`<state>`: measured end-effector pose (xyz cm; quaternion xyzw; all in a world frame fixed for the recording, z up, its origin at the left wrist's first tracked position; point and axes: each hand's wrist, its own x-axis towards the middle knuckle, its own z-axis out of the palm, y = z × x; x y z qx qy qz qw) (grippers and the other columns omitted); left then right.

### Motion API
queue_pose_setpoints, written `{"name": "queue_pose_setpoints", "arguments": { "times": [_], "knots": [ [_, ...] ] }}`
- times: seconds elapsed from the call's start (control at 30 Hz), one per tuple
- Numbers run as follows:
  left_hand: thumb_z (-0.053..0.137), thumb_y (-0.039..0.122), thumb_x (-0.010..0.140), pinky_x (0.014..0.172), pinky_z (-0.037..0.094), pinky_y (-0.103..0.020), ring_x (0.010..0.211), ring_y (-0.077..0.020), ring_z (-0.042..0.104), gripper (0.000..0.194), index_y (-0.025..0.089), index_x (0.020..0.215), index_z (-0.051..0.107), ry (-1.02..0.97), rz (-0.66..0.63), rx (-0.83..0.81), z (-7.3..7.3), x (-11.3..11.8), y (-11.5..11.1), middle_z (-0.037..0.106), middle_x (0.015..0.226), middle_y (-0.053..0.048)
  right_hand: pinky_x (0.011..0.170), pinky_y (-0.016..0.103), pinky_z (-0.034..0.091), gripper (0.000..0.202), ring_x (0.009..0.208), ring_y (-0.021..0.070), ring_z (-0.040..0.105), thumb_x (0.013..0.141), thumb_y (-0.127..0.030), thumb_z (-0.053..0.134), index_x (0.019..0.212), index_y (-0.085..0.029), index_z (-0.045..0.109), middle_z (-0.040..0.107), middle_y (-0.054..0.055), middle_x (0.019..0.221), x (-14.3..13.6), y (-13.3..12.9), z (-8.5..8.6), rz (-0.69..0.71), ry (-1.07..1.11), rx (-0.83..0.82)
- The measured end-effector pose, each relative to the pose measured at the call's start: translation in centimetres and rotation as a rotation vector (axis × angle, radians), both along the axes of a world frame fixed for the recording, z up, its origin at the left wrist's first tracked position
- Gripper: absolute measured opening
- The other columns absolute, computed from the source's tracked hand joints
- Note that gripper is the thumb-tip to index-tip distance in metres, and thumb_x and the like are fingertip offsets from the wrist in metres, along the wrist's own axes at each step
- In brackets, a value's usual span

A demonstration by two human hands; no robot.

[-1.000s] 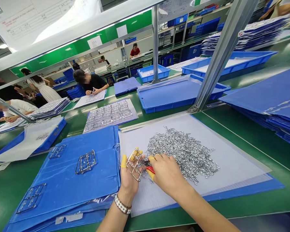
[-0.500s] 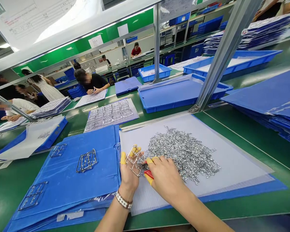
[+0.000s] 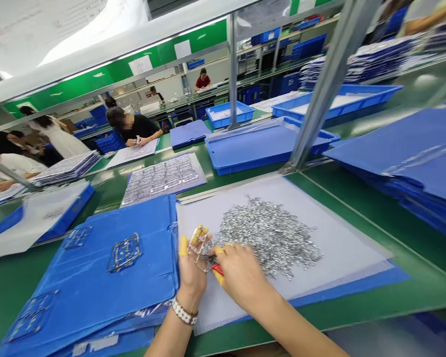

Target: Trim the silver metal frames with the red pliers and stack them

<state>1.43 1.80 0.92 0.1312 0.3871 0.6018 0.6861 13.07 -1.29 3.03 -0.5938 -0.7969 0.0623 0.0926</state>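
My left hand, with yellow finger covers, holds a small silvery metal sprue frame upright over the edge of a white sheet. Wrapped round red-handled nippers is my right hand, also with yellow finger covers. The nippers' dark jaws are at the frame's right side, mostly hidden by my fingers. Just beyond my right hand a wide heap of tiny silvery metal pieces covers the sheet. To the left, more metal frames lie on a stack of blue plastic sheets.
Behind the heap stands a blue tray beside a slanting metal post. A board covered with metal frames lies behind the blue stack. More blue sheets are piled at right. A co-worker sits across the bench.
The whole view has shifted, so most things appear further left. Both hands keep their grips, on the sprue frame and the nippers, close together.
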Motion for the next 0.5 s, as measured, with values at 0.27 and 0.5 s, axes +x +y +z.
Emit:
{"name": "queue_pose_setpoints", "arguments": {
  "times": [0.27,0.5],
  "knots": [
    [0.043,0.057,0.081,0.095,0.047,-0.046,0.119,-0.03,0.051,0.053,0.023,0.117,0.062,0.316,-0.034,0.138,-2.1,-2.1,0.7,0.058,0.129,-0.006,0.074,0.034,0.042,0.033,0.079,0.0217,0.058,0.076,-0.05,0.059,0.088,-0.019,0.064,0.065,0.006,0.082,2.3,0.3,-0.4,-0.037,0.297,-0.055],
    [0.059,0.035,0.08,0.107,0.031,-0.053,0.124,-0.0323,0.043,0.062,0.028,0.139,0.041,1.28,-0.118,1.021,-3.8,-1.7,-0.1,0.049,0.134,-0.009,0.056,0.02,0.038,0.025,0.061,0.0086,0.048,0.069,-0.032,0.065,0.089,-0.02,0.058,0.055,-0.006,0.071,2.0,2.4,-1.3,-0.24,1.253,-0.268]
  ]
}}
